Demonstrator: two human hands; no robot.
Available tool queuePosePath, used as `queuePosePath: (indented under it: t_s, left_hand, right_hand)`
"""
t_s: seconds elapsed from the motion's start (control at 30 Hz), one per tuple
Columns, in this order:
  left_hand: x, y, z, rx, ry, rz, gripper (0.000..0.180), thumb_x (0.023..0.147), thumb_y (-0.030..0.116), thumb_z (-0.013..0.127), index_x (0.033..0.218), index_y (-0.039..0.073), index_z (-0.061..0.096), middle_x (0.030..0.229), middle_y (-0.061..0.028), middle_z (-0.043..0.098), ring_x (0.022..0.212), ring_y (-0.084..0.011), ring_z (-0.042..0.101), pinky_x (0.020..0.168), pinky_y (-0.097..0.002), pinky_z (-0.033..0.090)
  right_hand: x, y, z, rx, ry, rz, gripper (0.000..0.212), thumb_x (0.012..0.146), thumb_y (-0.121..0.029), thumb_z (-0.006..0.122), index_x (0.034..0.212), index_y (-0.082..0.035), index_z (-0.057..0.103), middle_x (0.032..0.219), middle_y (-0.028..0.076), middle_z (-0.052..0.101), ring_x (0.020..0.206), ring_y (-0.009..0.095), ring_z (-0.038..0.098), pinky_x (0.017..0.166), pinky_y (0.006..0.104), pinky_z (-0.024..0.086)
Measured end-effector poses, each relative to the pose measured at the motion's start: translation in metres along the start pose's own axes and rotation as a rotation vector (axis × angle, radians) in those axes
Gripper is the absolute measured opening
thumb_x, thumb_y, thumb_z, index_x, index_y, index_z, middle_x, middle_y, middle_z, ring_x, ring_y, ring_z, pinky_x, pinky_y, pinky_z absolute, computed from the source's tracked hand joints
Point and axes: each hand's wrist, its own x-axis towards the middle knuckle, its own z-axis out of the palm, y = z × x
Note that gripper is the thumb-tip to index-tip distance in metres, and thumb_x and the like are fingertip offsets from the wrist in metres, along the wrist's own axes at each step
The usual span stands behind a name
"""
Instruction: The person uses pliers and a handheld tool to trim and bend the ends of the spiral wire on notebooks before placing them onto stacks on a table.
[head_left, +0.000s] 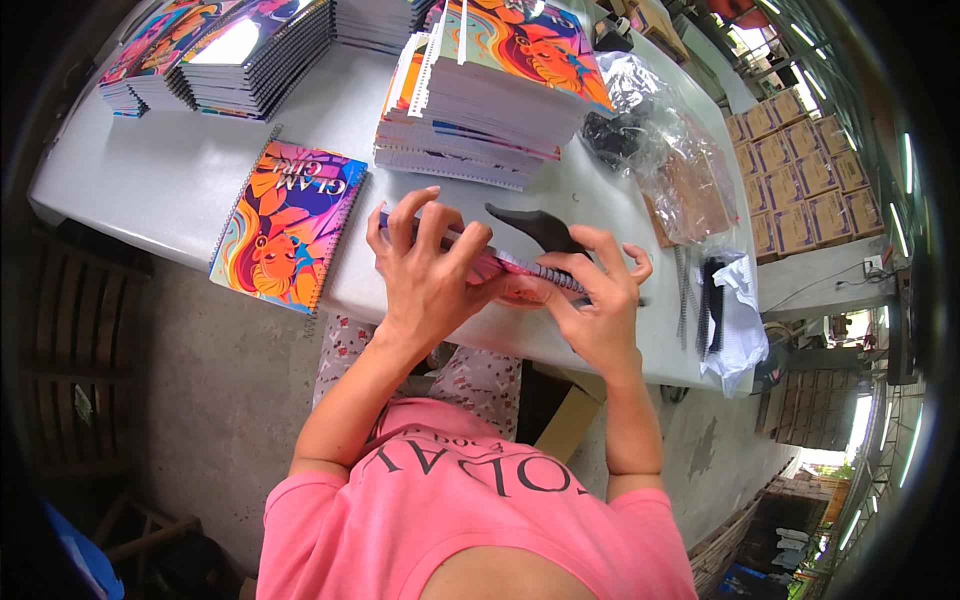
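Between my two hands is a spiral notebook point(490, 268), tilted up with its coiled edge on top. My left hand point(430, 260) is closed on its left part, fingers bent over the edge. My right hand point(598, 290) pinches the dark wire coil point(562, 277) near its right end. Just beyond the notebook, a dark curved tool handle point(535, 226) lies beside my right fingers; its kind is unclear. To the left, another spiral notebook point(288, 225) with a colourful illustrated cover lies flat at the table's near edge.
A tall stack of notebooks point(490, 125) stands at the table's middle. More bound notebooks point(255, 65) are piled at the far left. Clear plastic wrap point(680, 165), loose black coils point(683, 295) and crumpled white paper point(738, 325) lie on the right. Cartons point(800, 165) are stacked beyond the white table point(130, 195).
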Motion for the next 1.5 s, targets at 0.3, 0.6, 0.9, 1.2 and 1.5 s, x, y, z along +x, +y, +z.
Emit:
queuePosePath:
  t_s: [0.3, 0.6, 0.9, 1.2, 1.5]
  left_hand:
    - [0.008, 0.005, -0.009, 0.004, -0.072, -0.025, 0.041, 0.049, 0.032, 0.079, 0.076, 0.012, 0.054, 0.09, -0.005, 0.046, 0.104, -0.0298, 0.04, 0.083, -0.0492, 0.029]
    - [0.01, 0.003, -0.009, -0.031, -0.071, -0.017, 0.04, 0.049, 0.032, 0.079, 0.077, 0.014, 0.055, 0.087, -0.0035, 0.045, 0.1, -0.0269, 0.042, 0.08, -0.0486, 0.029]
    - [0.008, 0.001, -0.009, -0.046, -0.032, 0.009, 0.044, 0.049, 0.04, 0.079, 0.075, 0.014, 0.055, 0.087, -0.0039, 0.045, 0.1, -0.0271, 0.042, 0.084, -0.0479, 0.029]
    - [0.014, -0.011, -0.015, -0.218, -0.093, 0.069, 0.054, 0.048, 0.052, 0.08, 0.07, 0.011, 0.053, 0.101, -0.0089, 0.045, 0.112, -0.0331, 0.038, 0.094, -0.0534, 0.026]
    - [0.008, -0.007, -0.013, -0.204, -0.005, 0.024, 0.065, 0.038, 0.062, 0.08, 0.061, 0.009, 0.05, 0.115, -0.0135, 0.045, 0.124, -0.0402, 0.025, 0.1, -0.051, 0.024]
  right_hand:
    - [0.0, -0.018, 0.005, -0.02, 0.069, 0.052, 0.027, 0.07, -0.033, 0.073, 0.081, -0.01, 0.065, 0.105, 0.001, 0.057, 0.088, 0.014, 0.058, 0.091, 0.0461, 0.02]
    - [-0.004, -0.018, 0.011, -0.085, 0.036, 0.074, 0.022, 0.074, -0.031, 0.07, 0.078, -0.01, 0.067, 0.103, 0.0, 0.058, 0.086, 0.015, 0.058, 0.09, 0.047, 0.021]
    - [0.0, -0.024, 0.01, -0.025, 0.006, 0.173, 0.02, 0.077, -0.028, 0.064, 0.071, -0.009, 0.068, 0.1, 0.0, 0.06, 0.082, 0.017, 0.059, 0.089, 0.0446, 0.023]
    - [0.003, 0.025, -0.024, 0.878, -0.064, 0.252, 0.053, 0.074, 0.006, 0.064, 0.121, -0.014, 0.051, 0.103, 0.012, 0.059, 0.092, 0.019, 0.06, 0.081, 0.039, 0.048]
    - [-0.01, 0.048, 0.019, 1.081, -0.252, -0.062, 0.05, 0.068, 0.009, 0.069, 0.116, -0.004, 0.061, 0.103, 0.017, 0.064, 0.095, 0.023, 0.062, 0.085, 0.0353, 0.049]
